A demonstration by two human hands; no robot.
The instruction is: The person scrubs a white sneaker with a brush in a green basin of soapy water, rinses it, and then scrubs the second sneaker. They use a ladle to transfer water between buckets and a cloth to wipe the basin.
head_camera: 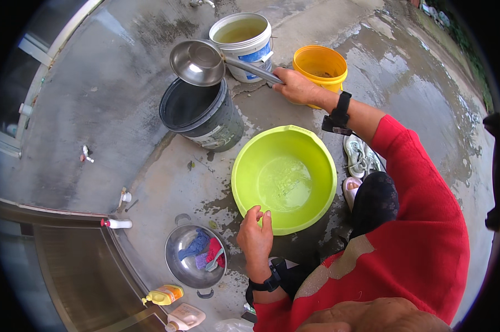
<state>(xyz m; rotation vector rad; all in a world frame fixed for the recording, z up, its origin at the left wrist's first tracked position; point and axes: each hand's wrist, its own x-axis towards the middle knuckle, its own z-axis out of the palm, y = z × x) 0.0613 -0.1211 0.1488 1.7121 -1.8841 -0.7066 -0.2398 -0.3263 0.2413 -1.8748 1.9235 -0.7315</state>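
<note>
My right hand [293, 85] is closed around the handle of a metal ladle [198, 62], whose bowl is over the rim of a dark bucket [217, 135]. In front of me stands a lime-green plastic basin [246, 166] with a little clear water in its bottom. At the basin's near left rim is my left hand [256, 234], thumb and fingers apart, holding nothing. Behind the ladle, a white bucket [250, 52] holds yellowish liquid. An orange bucket [320, 76] stands beyond my right hand.
A metal pan [175, 261] with cloths and a brush sits at the left. Nearby lie a yellow bottle [165, 294], a beige jug [187, 316] and a white bottle [119, 224]. Sneakers [355, 155] stand right of the basin. A wall with taps [86, 154] rises at the left; the concrete floor has wet patches.
</note>
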